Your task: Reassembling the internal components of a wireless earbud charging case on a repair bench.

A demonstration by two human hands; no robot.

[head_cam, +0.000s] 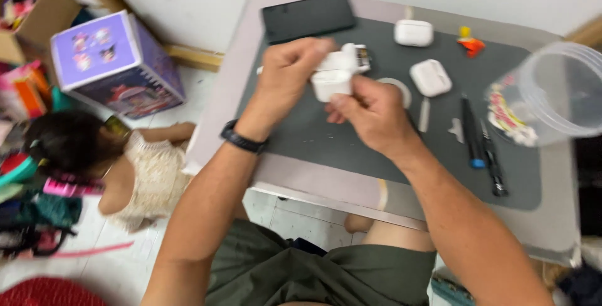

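Observation:
Both my hands hold a small white earbud case [333,82] above the dark grey mat [326,143]. My left hand [290,77], with a black band on its wrist, grips the case's upper part from the left. My right hand [370,115] holds the lower part from the right. The case looks opened or pulled apart, with a small inner piece [359,56] showing at its top. Motion blur hides finer detail.
On the mat lie two more white earbud cases [414,32] [430,77], a black phone [307,17], a white ring [396,88], dark pen-like tools [471,131] and a small orange item [470,44]. A clear plastic tub [552,93] stands at right. Another person [119,168] sits on the floor at left beside a purple box [116,61].

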